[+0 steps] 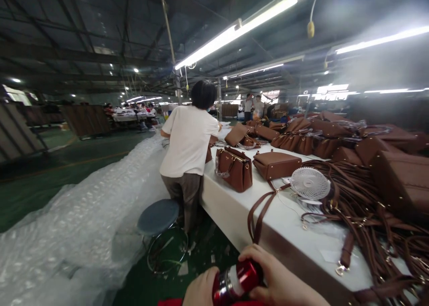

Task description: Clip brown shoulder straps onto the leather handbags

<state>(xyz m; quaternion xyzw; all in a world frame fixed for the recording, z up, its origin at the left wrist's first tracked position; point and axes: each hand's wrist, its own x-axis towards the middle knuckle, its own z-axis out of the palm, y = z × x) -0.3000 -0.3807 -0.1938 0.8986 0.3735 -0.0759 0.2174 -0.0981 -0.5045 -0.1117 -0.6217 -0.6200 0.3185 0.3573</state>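
Low in the view, near the table's front edge, both my hands grip a glossy red bottle (221, 288) with a silver band, which looks like a thermos flask. Its lower part is wrapped by my left hand (201, 289). Around the red top (248, 274) close the fingers of my right hand (268, 270). Whether the top is separate from the body I cannot tell. Just beyond my right hand, a brown strap (258, 216) hangs over the edge of the white table (231, 207).
Brown handbags (236, 169), a white fan (310, 183) and a heap of brown straps (362, 207) lie on the table. A person in a white shirt (189, 140) stands ahead beside a round stool (158, 217). Clear plastic wrap (83, 212) spreads along the left.
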